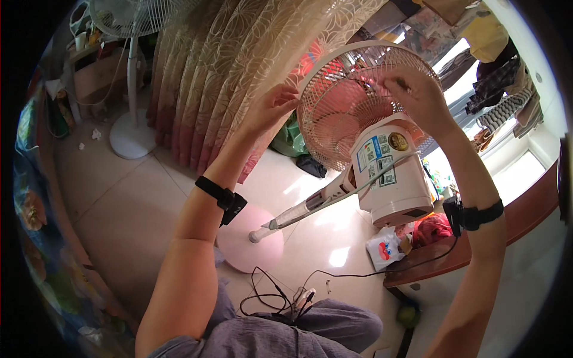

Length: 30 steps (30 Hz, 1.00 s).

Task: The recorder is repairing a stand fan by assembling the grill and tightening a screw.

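A pink pedestal fan [379, 179] with a round wire grille [331, 107] leans in front of me, its labelled motor housing facing me and its pole running down to a round base [253, 250]. My left hand [274, 107] is raised beside the grille's left rim, fingers loosely bent and apart, holding nothing visible. My right hand [418, 101] is at the upper right of the grille, fingers curled in; what is between them is too small to make out. A cable runs along the housing and pole. A black band is on each forearm.
A white fan [131, 131] stands back left beside patterned curtains [197, 89]. Clothes [495, 95] hang upper right. A red-brown ledge [519, 215] curves along the right, with bags [385, 250] near it. Black cables [268, 292] lie by my legs. Floral fabric [33, 209] edges the left.
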Each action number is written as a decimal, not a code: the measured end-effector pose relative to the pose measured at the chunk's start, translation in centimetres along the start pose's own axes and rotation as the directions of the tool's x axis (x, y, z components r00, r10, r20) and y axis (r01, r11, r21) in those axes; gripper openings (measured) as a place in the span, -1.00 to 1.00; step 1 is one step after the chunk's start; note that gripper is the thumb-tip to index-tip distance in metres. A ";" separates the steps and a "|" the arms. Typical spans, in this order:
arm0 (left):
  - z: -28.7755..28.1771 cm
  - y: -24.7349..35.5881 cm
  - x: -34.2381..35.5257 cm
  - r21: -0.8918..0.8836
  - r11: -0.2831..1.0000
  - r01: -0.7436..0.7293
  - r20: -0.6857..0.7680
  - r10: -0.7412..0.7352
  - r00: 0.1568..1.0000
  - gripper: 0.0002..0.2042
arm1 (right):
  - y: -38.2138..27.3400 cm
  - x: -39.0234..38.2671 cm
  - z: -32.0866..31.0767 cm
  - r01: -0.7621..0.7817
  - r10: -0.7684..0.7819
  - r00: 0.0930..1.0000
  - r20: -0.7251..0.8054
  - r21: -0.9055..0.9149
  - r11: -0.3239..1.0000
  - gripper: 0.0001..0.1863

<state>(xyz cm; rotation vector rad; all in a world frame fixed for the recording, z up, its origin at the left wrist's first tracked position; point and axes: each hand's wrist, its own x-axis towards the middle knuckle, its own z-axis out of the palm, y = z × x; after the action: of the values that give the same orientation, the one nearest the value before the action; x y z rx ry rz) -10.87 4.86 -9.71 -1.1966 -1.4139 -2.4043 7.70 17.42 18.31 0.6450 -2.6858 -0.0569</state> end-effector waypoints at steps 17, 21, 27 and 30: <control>1.7 1.1 -0.9 -0.194 0.980 0.051 -0.061 -0.064 0.996 -0.65 | -2.1 1.8 1.5 0.219 -0.228 0.969 -0.092 -0.100 0.971 -0.84; 1.7 0.9 -0.9 -0.176 0.984 0.026 -0.061 -0.037 0.997 -0.65 | -0.9 -0.5 1.6 0.181 -0.189 0.981 -0.052 -0.124 0.976 -0.85; 1.7 -1.4 -0.4 -0.261 0.965 -0.003 -0.079 -0.018 0.997 -0.64 | -0.5 -2.5 1.8 0.270 -0.251 0.960 0.124 -0.171 0.948 -0.87; 2.3 -1.8 -0.2 -0.294 0.955 -0.024 -0.082 0.000 0.997 -0.66 | -1.0 -0.7 2.1 0.299 -0.292 0.954 0.062 -0.186 0.936 -0.87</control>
<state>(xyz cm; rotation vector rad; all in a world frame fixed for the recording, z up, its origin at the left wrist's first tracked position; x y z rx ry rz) -10.24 7.62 -10.52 -1.1417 -1.0470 -2.6922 7.96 16.71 15.97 0.9852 -2.5487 -0.4074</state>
